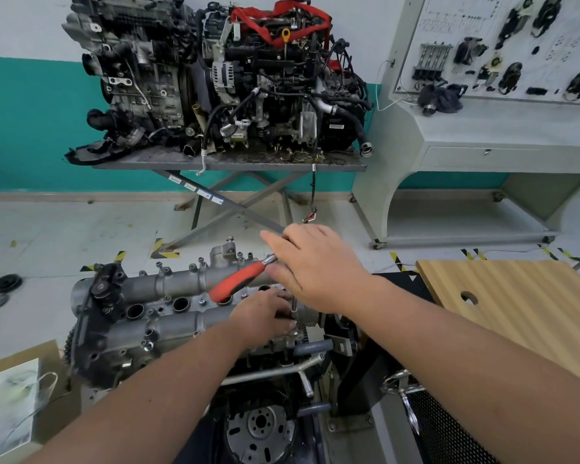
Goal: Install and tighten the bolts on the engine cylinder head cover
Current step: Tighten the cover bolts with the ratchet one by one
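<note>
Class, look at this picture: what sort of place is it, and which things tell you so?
Probably an automotive training workshop. Two engines stand on a metal stand, a display board carries mounted car parts, and an engine cylinder head cover is being worked on.

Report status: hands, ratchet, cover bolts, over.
Right hand on ratchet head; left hand pinching its extension bar. Socket down on cylinder head cover, right end. Nothing in the way.
</note>
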The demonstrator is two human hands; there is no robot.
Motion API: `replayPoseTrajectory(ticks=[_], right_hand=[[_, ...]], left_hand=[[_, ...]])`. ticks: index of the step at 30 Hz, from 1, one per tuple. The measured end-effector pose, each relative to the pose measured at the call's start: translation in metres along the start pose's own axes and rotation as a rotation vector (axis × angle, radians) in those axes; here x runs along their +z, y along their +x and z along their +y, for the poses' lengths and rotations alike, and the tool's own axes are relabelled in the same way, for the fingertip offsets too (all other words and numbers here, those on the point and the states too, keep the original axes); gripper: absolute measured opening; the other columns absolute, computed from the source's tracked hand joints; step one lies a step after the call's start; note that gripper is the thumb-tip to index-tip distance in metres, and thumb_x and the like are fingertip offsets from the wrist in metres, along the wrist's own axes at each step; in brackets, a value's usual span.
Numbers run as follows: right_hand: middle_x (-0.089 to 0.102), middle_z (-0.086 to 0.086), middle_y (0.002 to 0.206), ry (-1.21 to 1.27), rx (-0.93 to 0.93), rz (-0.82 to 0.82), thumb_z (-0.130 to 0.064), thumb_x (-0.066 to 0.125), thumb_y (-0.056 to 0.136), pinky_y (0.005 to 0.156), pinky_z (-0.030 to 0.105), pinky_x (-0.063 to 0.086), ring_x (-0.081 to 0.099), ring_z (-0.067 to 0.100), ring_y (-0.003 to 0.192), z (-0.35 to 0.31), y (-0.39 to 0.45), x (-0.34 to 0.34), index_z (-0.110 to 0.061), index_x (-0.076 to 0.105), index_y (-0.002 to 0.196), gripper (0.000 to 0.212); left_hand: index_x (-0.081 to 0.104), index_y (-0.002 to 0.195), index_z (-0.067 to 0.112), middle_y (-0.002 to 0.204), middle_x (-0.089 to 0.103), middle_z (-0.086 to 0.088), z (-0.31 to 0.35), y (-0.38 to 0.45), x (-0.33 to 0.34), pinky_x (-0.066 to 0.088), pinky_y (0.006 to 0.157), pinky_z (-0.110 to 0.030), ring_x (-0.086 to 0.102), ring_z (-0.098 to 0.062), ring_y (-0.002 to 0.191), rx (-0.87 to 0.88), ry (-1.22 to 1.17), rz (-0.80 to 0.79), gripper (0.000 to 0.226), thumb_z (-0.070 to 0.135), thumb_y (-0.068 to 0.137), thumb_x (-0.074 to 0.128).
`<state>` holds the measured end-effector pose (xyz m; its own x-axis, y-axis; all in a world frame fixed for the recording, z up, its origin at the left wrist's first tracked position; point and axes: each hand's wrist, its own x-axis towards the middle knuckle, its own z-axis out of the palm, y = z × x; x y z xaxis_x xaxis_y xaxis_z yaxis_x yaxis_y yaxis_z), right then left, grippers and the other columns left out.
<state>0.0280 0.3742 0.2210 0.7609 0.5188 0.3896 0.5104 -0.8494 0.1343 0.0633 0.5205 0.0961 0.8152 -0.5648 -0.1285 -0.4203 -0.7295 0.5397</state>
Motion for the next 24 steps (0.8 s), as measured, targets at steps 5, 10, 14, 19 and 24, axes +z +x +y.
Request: replayPoseTrajectory(ticks=[5, 10, 14, 19, 24], right_hand=[[0.062, 0.002, 0.094, 0.044, 0.125, -0.171, -0.041, 0.030, 0.107, 0.064, 0.034, 0.038, 0.060, 0.027, 0.085, 0.000, 0.023, -0.010, -0.021, 0.057, 0.117, 0.035], [0.073, 0.006, 0.073, 0.853, 0.623, -0.371, -0.023, 0.048, 0.102, 0.066, 0.035, 0.052, 0.072, 0.026, 0.069, 0.005, 0.043, -0.022, -0.010, 0.060, 0.085, 0.024], [0.072, 0.006, 0.069, 1.688, 0.933, -0.250, -0.010, 0.049, 0.100, 0.070, 0.033, 0.056, 0.073, 0.024, 0.068, -0.001, 0.032, -0.018, -0.007, 0.054, 0.100, 0.006], [0.070, -0.003, 0.072, 2.184, 1.167, 0.162, -0.006, 0.051, 0.097, 0.066, 0.030, 0.041, 0.069, 0.016, 0.073, -0.007, 0.017, 0.002, -0.016, 0.053, 0.092, 0.012], [0.071, 0.003, 0.093, 1.958, 0.953, 0.369, -0.023, 0.054, 0.102, 0.072, 0.036, 0.047, 0.061, 0.019, 0.081, -0.018, -0.005, 0.018, -0.022, 0.067, 0.098, 0.014]], left_hand=[[0.071, 0.091, 0.021, 0.142, 0.048, 0.012, -0.004, 0.001, -0.001, 0.042, 0.102, -0.035, 0.050, -0.013, 0.120, 0.016, -0.027, -0.046, 0.015, 0.036, 0.090, 0.069], [0.062, 0.078, 0.029, 0.147, 0.046, 0.010, -0.005, 0.002, -0.001, 0.040, 0.105, -0.035, 0.049, -0.013, 0.127, 0.011, -0.057, -0.041, 0.016, 0.034, 0.090, 0.071], [0.068, 0.086, 0.027, 0.145, 0.047, 0.012, -0.008, 0.005, 0.000, 0.037, 0.109, -0.037, 0.047, -0.014, 0.130, 0.020, -0.056, -0.050, 0.009, 0.036, 0.089, 0.071], [0.073, 0.092, 0.023, 0.146, 0.048, 0.008, -0.009, 0.006, 0.002, 0.039, 0.107, -0.040, 0.049, -0.014, 0.127, 0.013, -0.075, -0.047, 0.012, 0.034, 0.088, 0.073], [0.060, 0.075, 0.039, 0.138, 0.053, 0.010, -0.006, 0.005, 0.001, 0.042, 0.104, -0.041, 0.052, -0.013, 0.120, 0.030, -0.087, -0.047, 0.020, 0.032, 0.087, 0.075]])
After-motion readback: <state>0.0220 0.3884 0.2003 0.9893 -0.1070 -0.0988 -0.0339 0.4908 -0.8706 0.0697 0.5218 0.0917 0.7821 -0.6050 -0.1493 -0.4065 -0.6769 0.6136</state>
